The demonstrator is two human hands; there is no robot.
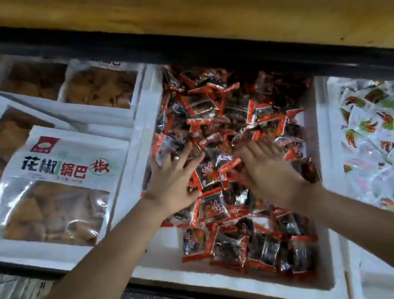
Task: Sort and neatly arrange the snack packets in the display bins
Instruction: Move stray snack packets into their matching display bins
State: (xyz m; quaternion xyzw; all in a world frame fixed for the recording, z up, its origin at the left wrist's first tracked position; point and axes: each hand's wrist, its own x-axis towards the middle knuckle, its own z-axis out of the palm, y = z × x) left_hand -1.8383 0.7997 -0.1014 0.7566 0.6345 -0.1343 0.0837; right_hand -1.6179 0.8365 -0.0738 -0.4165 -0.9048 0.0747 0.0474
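A white foam bin (147, 131) in the middle holds a heap of small red-and-black snack packets (225, 108). Both my hands lie palm down on the heap. My left hand (172, 179) has its fingers spread straight over the packets at the bin's left side. My right hand (267, 166) rests flat a little to the right, fingers pointing up-left over a packet. Neither hand plainly grips anything. More of the same packets (258, 243) lie nearer me in the bin, partly under my forearms.
Left of the foam bin lie large white bags of rice crust (58, 183) with clear windows. On the right, another white bin (326, 127) holds small white packets with red and green print (393, 142). A yellow shelf edge (220, 15) overhangs the back. Grey floor shows below.
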